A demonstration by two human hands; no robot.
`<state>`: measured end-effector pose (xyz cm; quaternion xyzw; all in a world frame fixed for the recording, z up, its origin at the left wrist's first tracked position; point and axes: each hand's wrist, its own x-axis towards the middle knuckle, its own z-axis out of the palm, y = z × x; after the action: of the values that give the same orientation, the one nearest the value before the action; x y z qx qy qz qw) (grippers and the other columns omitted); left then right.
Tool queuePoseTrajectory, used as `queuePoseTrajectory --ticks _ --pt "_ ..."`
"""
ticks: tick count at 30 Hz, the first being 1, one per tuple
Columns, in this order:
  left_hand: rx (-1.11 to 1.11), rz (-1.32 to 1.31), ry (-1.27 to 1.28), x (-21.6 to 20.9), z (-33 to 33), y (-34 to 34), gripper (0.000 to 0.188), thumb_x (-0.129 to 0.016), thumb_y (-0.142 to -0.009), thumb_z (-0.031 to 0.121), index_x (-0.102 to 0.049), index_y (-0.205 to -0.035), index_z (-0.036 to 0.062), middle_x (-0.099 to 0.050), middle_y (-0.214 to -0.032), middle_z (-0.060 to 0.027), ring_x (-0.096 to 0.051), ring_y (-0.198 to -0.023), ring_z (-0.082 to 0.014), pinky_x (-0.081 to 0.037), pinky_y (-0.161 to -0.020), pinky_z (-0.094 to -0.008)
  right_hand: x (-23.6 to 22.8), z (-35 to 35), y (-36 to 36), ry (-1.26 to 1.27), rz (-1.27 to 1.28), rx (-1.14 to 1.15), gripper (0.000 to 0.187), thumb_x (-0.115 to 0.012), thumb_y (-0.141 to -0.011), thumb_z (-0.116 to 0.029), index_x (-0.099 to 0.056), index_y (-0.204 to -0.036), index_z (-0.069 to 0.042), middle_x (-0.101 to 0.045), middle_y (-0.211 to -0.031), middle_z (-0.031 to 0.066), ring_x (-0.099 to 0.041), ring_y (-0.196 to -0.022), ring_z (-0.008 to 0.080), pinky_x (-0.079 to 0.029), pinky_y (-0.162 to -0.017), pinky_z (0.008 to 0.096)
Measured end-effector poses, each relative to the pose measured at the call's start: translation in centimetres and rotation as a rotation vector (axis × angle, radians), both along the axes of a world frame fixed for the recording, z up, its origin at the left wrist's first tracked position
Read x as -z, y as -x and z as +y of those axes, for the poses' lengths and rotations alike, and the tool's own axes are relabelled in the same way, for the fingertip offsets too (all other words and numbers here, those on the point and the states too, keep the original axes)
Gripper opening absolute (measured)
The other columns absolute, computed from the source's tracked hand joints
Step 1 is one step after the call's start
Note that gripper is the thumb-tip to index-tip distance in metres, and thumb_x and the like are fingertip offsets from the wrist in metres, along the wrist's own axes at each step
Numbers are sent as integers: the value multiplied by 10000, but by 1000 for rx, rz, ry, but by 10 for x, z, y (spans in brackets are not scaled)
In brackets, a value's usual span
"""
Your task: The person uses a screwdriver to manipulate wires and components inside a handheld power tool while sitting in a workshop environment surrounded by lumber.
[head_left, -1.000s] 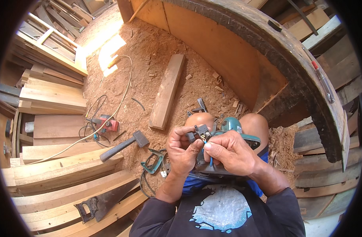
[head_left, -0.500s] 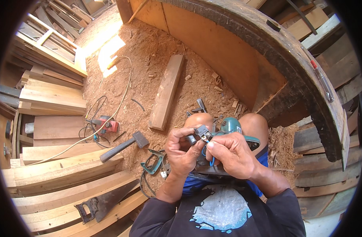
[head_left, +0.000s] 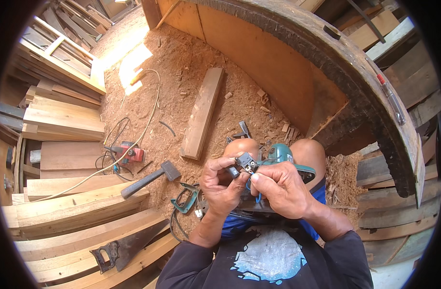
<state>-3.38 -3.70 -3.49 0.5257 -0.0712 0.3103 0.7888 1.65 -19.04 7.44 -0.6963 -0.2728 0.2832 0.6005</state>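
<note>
My left hand (head_left: 222, 188) grips a small black-and-grey trigger switch (head_left: 246, 162) between thumb and fingers, its metal terminals facing my right hand. My right hand (head_left: 287, 190) pinches the end of a blue wire (head_left: 258, 197) against those terminals; the very tip is hidden by my fingers. Below both hands, a green power tool (head_left: 280, 153) with a dark flat base rests across my lap. A green handle shell (head_left: 186, 203) lies beside my left forearm, near a black cord (head_left: 173, 226).
A hammer (head_left: 170, 171) and a handsaw (head_left: 126, 248) lie on stacked boards at left. Near them sits a red power tool (head_left: 136, 154) with cords. A plank (head_left: 203, 113) lies on shavings ahead. Curved woodwork (head_left: 297, 72) rises at right, bearing a red-tipped slim tool (head_left: 392, 98).
Both hands stay nearly in place with the switch and the wire. My right fingers have shifted very slightly at the terminals.
</note>
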Motion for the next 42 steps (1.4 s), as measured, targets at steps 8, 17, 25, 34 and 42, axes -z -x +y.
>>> queuePoseTrajectory --ticks 8,17,25,34,42 --pt "30 -5 44 0 -1 0 377 -767 -878 13 -548 -1183 54 -684 -1173 -197 -701 -1079 -276 -578 -937 -387 0 0 6 -53 -44 77 337 -518 -1018 -148 -600 -741 27 -552 -654 38 -469 -598 77 -394 -543 299" --pt "171 91 175 0 1 -1 354 -798 -876 96 -578 -1148 44 -705 -1125 -172 -708 -1064 -297 -582 -935 -416 4 2 10 -35 -167 127 320 -514 -1018 -133 -613 -756 23 -537 -633 43 -466 -598 85 -395 -553 303" --pt "63 12 49 0 -1 -1 369 -787 -878 66 -554 -1163 48 -674 -1181 -190 -693 -1096 -285 -568 -956 -401 5 2 11 -53 -133 158 344 -499 -1030 -133 -638 -748 7 -523 -615 3 -442 -595 61 -383 -554 284" --pt "-42 -77 -71 -1 -2 -1 409 -780 -874 23 -518 -1186 63 -629 -1223 -208 -686 -1081 -261 -570 -959 -391 2 2 11 -10 -123 132 282 -523 -973 -95 -572 -734 45 -542 -633 78 -476 -591 96 -405 -537 335" --pt "-53 -74 -88 1 -1 1 411 -772 -880 18 -506 -1190 62 -620 -1222 -209 -688 -1062 -247 -576 -950 -381 0 2 8 7 -108 82 247 -545 -945 -93 -572 -744 49 -550 -647 118 -507 -582 146 -417 -554 361"
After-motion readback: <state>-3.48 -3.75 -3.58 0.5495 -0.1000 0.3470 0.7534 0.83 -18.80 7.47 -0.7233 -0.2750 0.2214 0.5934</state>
